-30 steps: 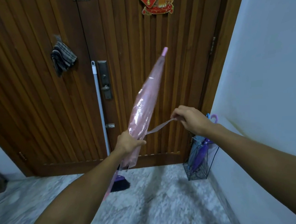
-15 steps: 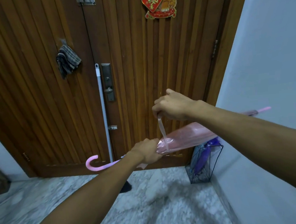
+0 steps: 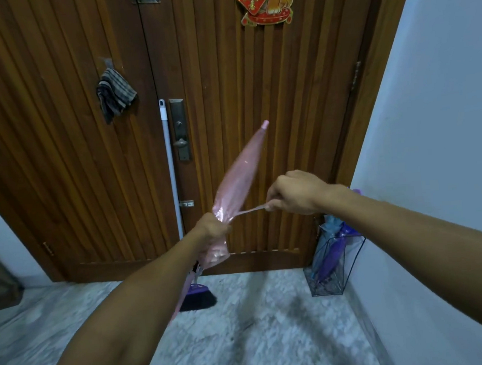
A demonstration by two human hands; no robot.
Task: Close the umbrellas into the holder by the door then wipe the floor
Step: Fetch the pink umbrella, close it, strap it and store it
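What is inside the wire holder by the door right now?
The wire holder already holds a purple umbrella and a grey-blue one, both folded. Their top ends are hidden behind the right forearm.

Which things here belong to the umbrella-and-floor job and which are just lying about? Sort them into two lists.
Job:
- pink umbrella, left hand round it
- its strap, pinched by right hand
- wire holder with purple umbrella
- marble floor
- broom

Lying about:
- striped cloth on door hook
- red door ornament
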